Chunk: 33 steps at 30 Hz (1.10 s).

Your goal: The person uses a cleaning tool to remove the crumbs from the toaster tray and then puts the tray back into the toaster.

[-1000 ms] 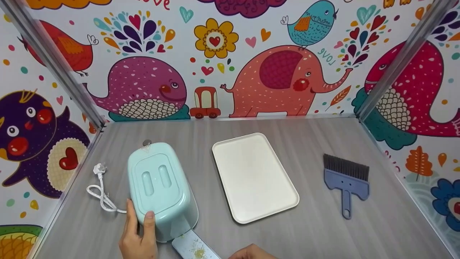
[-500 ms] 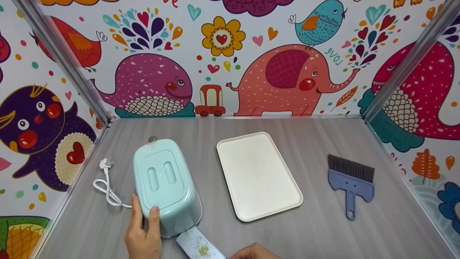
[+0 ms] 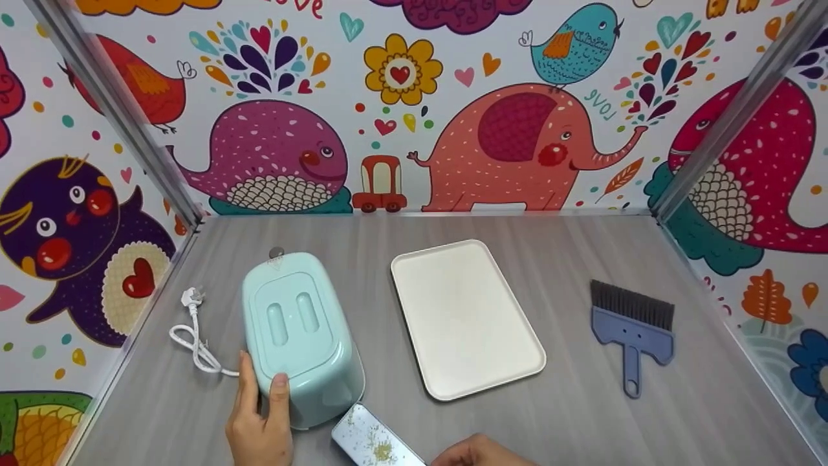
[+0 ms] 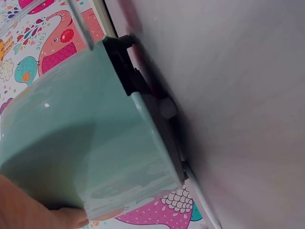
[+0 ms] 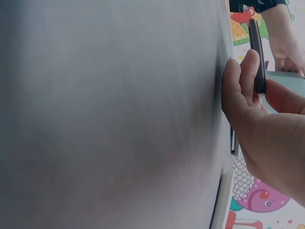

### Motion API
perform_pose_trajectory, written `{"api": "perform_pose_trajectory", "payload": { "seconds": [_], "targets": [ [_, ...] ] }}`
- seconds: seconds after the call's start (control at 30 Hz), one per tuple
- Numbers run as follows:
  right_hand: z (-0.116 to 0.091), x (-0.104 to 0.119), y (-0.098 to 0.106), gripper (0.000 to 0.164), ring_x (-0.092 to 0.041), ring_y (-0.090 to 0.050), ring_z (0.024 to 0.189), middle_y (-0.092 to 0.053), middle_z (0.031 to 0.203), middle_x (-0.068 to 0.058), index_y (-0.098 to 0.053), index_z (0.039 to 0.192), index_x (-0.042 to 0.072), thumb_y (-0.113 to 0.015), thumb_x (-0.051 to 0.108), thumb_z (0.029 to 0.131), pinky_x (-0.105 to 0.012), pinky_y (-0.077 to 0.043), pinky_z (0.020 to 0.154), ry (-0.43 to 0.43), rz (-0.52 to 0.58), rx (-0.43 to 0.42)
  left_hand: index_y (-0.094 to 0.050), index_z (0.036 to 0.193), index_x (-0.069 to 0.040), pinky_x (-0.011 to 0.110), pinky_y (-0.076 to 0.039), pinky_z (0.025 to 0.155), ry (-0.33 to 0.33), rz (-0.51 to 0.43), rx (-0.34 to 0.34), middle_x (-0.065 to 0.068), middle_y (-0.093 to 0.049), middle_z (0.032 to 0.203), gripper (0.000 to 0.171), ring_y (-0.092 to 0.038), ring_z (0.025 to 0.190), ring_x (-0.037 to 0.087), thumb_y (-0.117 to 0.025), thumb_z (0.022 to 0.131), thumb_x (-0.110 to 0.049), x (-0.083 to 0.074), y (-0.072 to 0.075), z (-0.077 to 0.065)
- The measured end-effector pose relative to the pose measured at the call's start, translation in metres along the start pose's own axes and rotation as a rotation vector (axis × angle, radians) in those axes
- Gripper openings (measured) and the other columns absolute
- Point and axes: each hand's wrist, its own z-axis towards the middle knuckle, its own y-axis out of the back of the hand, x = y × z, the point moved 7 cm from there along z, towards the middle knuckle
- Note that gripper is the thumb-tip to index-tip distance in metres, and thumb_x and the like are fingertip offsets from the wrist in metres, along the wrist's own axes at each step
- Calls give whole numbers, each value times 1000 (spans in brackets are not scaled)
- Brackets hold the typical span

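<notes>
A mint-green toaster [image 3: 304, 343] with a closed lid stands on the left part of the table. My left hand [image 3: 260, 424] holds its near left corner, thumb against the near end and fingers along the side. Off the toaster's near right corner lies a slim crumb tray [image 3: 370, 435], sprinkled with yellowish crumbs. My right hand [image 3: 482, 452], partly cut off by the bottom edge, grips the tray's outer end. The right wrist view shows the crumb tray [image 5: 258, 59] edge-on, pinched between thumb and fingers. In the left wrist view, the toaster [image 4: 71, 129] has its dark underside tilted up from the table.
A cream rectangular tray [image 3: 469, 320] lies mid-table. To its right is a blue-grey brush [image 3: 631, 333] with dark bristles. The toaster's white cord and plug [image 3: 194, 330] lie at the left. Patterned panels [image 3: 388, 149] bound the table at the back and sides.
The crumb tray has slid toward the lower right, out of the toaster's near end, with my right hand. The left hand keeps its hold on the toaster. The head view has shifted slightly.
</notes>
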Motion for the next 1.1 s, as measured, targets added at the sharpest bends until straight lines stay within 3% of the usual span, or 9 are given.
{"api": "perform_pose_trajectory", "payload": {
  "seconds": [0.13,0.37,0.53,0.7,0.83,0.97,1.1],
  "targets": [
    [-8,-1,8,32,-6,-69,81,-79,101,-15,-76,116,-10,-70,18,102,-19,-54,73,-26,41,4,-34,164,-4,51,-33,120,31,-9,12,18,-34,168,67,-39,150,43,-63,109,-28,1,0,0],
    [-18,3,20,36,-8,-71,93,-78,107,-12,-67,125,-17,-65,10,102,-21,-56,82,-40,112,-9,-27,167,-7,54,-29,122,131,-58,50,24,-30,169,72,-35,153,43,-61,109,-32,5,-3,2],
    [-22,7,29,38,-3,-67,86,-76,97,2,-62,128,-21,-63,6,101,-16,-53,75,-18,113,-40,-22,169,-7,45,-17,129,106,-107,23,22,-26,172,71,-27,157,39,-57,110,-27,-1,-5,0],
    [-27,18,35,41,-2,-67,86,-75,96,4,-59,130,-22,-63,6,101,-16,-54,76,9,176,-56,-25,168,-5,47,-15,129,-26,-64,4,19,-22,174,69,-21,160,36,-57,108,-19,-19,-8,-4],
    [-29,28,36,36,-9,-72,92,-78,105,-6,-63,127,-20,-64,4,100,-22,-59,82,32,283,-66,-36,161,4,53,-15,129,-215,-40,-64,22,-26,172,71,-20,159,42,-66,98,-9,-40,-11,-10],
    [-28,39,36,33,-12,-74,91,-77,108,-8,-65,129,-16,-62,2,102,-26,-60,85,77,361,-46,-41,154,13,57,-4,129,-382,-76,-146,31,-32,166,72,-17,158,50,-67,89,-3,-58,-11,-16],
    [-28,50,41,31,-13,-75,91,-77,109,-7,-66,131,-13,-58,0,103,-30,-61,88,145,378,-49,-42,151,15,58,-3,129,-461,-108,-168,33,-35,164,72,-18,160,41,-67,85,-3,-72,-13,-20]
  ]
}}
